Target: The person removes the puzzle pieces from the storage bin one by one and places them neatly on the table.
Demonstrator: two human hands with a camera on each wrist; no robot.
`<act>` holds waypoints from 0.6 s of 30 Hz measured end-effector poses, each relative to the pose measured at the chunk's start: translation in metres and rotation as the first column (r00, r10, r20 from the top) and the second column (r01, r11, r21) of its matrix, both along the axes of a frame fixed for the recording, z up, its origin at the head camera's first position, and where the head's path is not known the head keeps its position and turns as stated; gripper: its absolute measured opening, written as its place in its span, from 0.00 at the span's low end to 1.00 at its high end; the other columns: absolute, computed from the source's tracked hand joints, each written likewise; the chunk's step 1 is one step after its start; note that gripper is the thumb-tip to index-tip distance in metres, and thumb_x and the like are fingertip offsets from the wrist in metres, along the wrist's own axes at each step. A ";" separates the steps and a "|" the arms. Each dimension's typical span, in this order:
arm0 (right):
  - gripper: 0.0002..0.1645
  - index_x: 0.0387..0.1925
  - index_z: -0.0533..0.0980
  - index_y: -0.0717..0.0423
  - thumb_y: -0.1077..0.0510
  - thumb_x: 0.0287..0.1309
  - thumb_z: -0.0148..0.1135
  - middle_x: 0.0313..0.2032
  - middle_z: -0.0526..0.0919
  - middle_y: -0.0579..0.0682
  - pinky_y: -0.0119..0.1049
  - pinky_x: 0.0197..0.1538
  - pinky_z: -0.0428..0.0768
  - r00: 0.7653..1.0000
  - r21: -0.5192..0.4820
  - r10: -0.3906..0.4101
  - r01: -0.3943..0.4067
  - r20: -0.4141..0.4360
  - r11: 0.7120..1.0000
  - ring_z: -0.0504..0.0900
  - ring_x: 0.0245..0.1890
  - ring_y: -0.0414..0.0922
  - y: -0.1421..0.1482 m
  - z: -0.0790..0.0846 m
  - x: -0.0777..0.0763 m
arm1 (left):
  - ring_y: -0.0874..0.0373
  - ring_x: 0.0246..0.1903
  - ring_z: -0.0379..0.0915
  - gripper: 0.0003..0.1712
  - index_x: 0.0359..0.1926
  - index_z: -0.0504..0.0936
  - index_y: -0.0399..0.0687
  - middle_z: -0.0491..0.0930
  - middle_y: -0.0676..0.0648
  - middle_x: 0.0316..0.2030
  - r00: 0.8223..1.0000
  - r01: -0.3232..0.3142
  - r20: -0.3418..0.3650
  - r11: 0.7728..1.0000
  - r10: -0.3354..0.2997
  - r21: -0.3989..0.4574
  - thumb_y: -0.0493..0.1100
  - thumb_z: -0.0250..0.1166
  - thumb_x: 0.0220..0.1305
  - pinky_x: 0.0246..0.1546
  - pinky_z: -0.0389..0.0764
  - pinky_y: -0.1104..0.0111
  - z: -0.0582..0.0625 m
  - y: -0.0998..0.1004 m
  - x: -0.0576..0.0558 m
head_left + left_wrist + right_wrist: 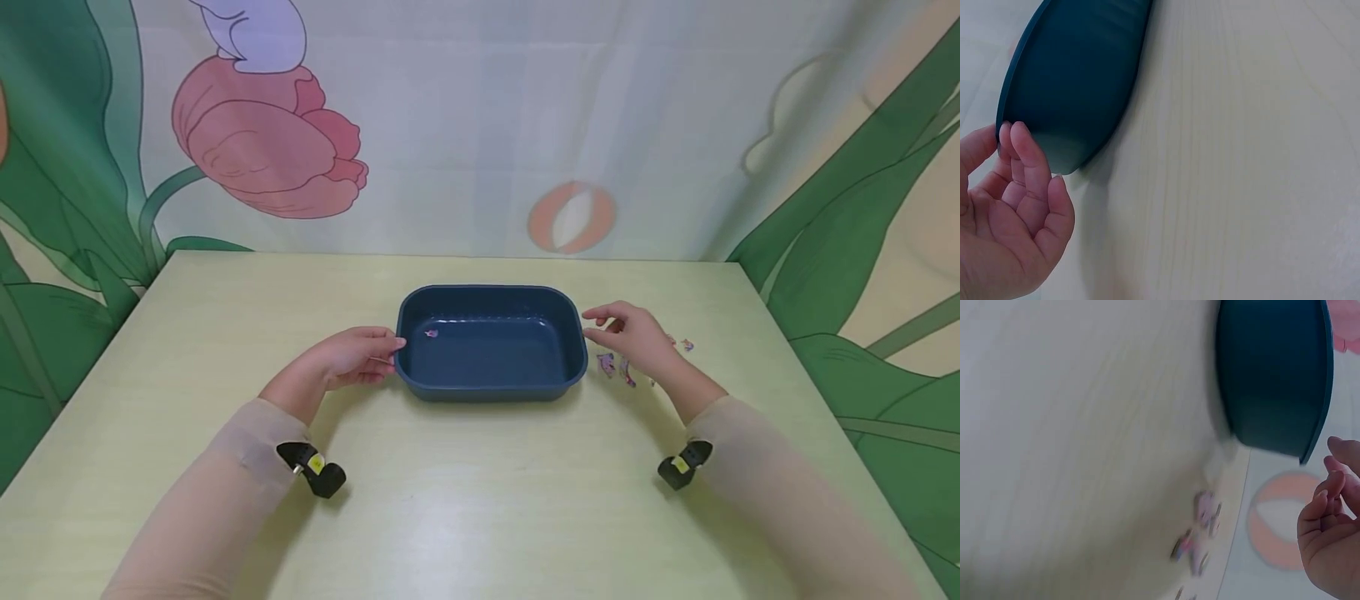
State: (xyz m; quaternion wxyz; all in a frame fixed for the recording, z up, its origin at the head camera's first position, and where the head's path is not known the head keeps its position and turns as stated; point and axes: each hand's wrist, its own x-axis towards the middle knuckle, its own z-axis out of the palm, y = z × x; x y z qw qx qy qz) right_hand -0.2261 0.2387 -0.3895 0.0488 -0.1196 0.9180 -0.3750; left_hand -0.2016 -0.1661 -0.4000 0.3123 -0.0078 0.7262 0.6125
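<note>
A dark blue rectangular plastic basin (491, 393) stands upright on the table. My left hand (358, 354) pinches its left rim between thumb and fingers; the left wrist view shows the fingertips (1021, 132) against the basin's end wall (1079, 75). Beside the right rim is my right hand (633, 333), its thumb and index finger apart and loosely bent. A small gap separates that hand (1335, 531) from the basin (1275, 375) in the right wrist view. One small pink-purple cutout (431, 333) lies inside the basin, towards its left end.
Several small pink-purple cutouts (606, 364) lie on the pale wooden table (465, 500) right of the basin, some partly hidden under the right hand and wrist. A printed curtain (450, 125) hangs behind the table's back edge.
</note>
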 end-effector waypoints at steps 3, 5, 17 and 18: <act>0.19 0.49 0.77 0.60 0.56 0.58 0.63 0.39 0.75 0.54 0.33 0.31 0.72 0.998 -0.042 0.052 -0.053 -0.025 0.998 0.73 0.32 0.47 -0.016 0.002 -0.002 | 0.59 0.29 0.73 0.12 0.29 0.72 0.46 0.74 0.51 0.25 1.000 -0.003 0.005 1.000 0.003 0.003 0.45 0.53 0.69 0.36 0.73 0.66 0.000 0.000 -0.001; 0.18 0.49 0.77 0.60 0.57 0.58 0.63 0.39 0.74 0.53 0.32 0.30 0.72 0.997 -0.065 0.077 -0.078 -0.030 0.995 0.73 0.32 0.47 -0.027 0.004 -0.003 | 0.59 0.28 0.73 0.11 0.29 0.72 0.46 0.74 0.51 0.25 1.000 -0.005 0.008 1.000 0.005 0.006 0.45 0.53 0.69 0.35 0.73 0.66 0.000 0.000 -0.001; 0.17 0.49 0.78 0.58 0.57 0.58 0.64 0.37 0.74 0.51 0.36 0.31 0.71 0.982 -0.084 0.181 -0.184 -0.048 0.979 0.72 0.30 0.47 -0.084 0.002 -0.013 | 0.57 0.30 0.73 0.12 0.33 0.72 0.43 0.74 0.50 0.25 1.000 -0.015 0.022 1.000 0.015 0.004 0.46 0.54 0.69 0.36 0.73 0.67 -0.004 -0.001 -0.003; 0.17 0.49 0.78 0.58 0.56 0.58 0.64 0.37 0.75 0.51 0.37 0.31 0.71 0.981 -0.075 0.189 -0.193 -0.048 0.978 0.72 0.30 0.46 -0.090 0.001 -0.015 | 0.57 0.30 0.73 0.12 0.33 0.72 0.43 0.74 0.50 0.25 1.000 -0.017 0.023 1.000 0.017 0.003 0.46 0.54 0.69 0.36 0.74 0.67 -0.004 -0.001 -0.003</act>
